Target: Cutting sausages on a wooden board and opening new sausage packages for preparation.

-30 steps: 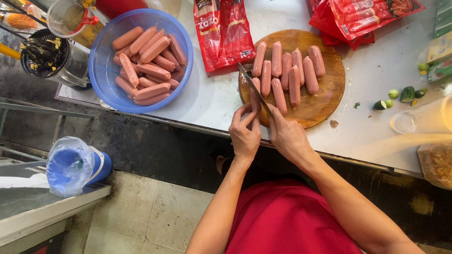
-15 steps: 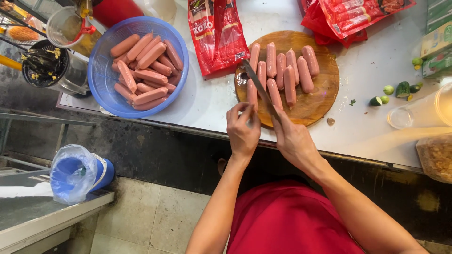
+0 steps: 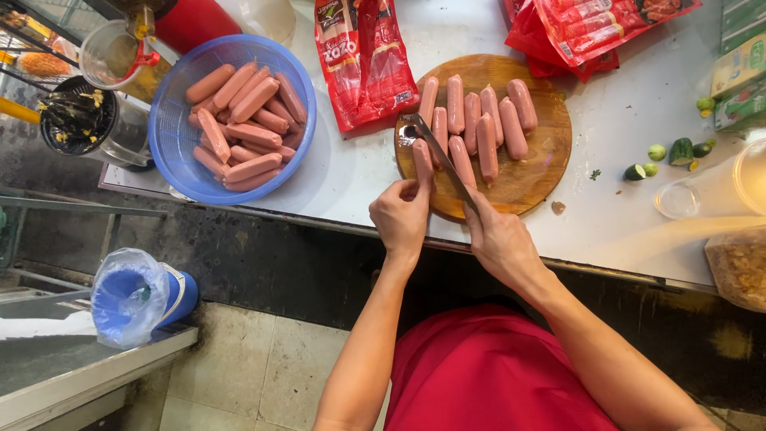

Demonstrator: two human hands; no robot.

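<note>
A round wooden cutting board lies on the white counter and carries several pink sausages in a row. My left hand pinches the near end of the leftmost sausage at the board's near edge. My right hand grips a knife whose blade runs diagonally across that sausage. A blue plastic basket to the left is filled with several more sausages.
Red sausage packets lie beside and behind the board. Small green lime pieces and a clear plastic cup sit at the right. A bin lined with a plastic bag stands on the floor at the left.
The view has shifted slightly. Both hands stay at the board's near edge; the knife blade has slid along the leftmost sausage.
</note>
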